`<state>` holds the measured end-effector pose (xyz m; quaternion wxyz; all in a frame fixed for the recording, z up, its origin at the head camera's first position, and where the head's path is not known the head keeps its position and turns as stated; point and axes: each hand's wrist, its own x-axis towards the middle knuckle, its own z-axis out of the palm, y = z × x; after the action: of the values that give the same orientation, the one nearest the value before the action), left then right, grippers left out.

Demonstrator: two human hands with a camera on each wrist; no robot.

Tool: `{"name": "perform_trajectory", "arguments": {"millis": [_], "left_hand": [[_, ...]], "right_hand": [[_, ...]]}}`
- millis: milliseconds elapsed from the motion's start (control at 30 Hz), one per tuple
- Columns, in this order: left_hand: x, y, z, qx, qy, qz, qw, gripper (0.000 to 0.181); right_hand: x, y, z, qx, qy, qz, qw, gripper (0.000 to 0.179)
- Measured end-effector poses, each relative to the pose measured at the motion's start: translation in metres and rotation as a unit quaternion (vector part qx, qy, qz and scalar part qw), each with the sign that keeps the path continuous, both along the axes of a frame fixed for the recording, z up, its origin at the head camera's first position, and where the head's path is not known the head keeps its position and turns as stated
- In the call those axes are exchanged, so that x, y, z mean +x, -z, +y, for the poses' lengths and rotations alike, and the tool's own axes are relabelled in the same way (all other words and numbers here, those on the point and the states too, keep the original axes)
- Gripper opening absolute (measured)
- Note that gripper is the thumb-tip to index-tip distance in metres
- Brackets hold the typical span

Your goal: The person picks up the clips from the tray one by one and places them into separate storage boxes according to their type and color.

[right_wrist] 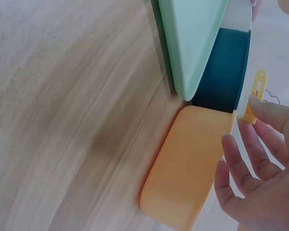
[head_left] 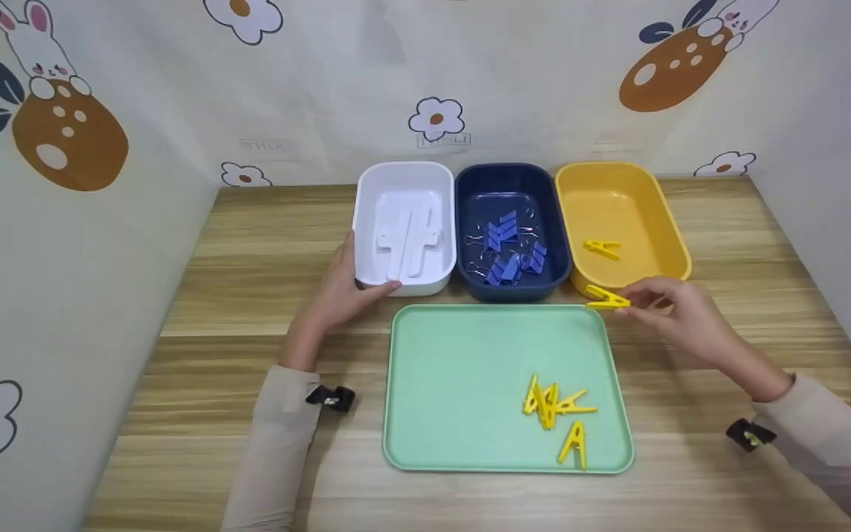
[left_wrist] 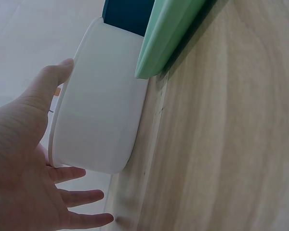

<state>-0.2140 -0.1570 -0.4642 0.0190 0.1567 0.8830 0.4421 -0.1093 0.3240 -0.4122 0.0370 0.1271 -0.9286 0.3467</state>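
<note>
My right hand (head_left: pixel 684 318) pinches a yellow clothespin (head_left: pixel 606 298) between thumb and fingertips, just above the near edge of the yellow bin (head_left: pixel 673 258). In the right wrist view the clothespin (right_wrist: pixel 258 91) stands out past the thumb, while the other fingers curve loosely. One yellow clothespin (head_left: pixel 603 248) lies inside that bin. Several more clothespins (head_left: pixel 547 403) rest on the right part of the green tray (head_left: pixel 462 384). My left hand (head_left: pixel 340 292) touches the white bin (head_left: pixel 425 287), its thumb at the near rim; the left wrist view shows straight fingers (left_wrist: pixel 82 196) beside the bin's wall.
Between the white and yellow bins stands a navy bin (head_left: pixel 514 294) with several blue binder clips (head_left: pixel 510 270). White plastic pieces (head_left: pixel 411 240) lie in the white bin. The tray sits just in front of the bins on a wooden table (head_left: pixel 248 295). A patterned backdrop (head_left: pixel 322 81) rises behind.
</note>
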Motion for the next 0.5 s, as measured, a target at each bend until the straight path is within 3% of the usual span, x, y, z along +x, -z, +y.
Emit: {"name": "perform_trajectory", "arguments": {"millis": [233, 500], "left_hand": [[0.0, 0.0, 0.0, -0.004, 0.0, 0.001, 1.0, 0.12], [0.0, -0.001, -0.001, -0.008, 0.002, 0.001, 1.0, 0.121]], "right_hand": [[-0.007, -0.004, 0.005, -0.006, 0.018, -0.011, 0.9998, 0.02], [-0.017, -0.01, 0.013, -0.017, 0.023, 0.009, 0.9995, 0.02]]}}
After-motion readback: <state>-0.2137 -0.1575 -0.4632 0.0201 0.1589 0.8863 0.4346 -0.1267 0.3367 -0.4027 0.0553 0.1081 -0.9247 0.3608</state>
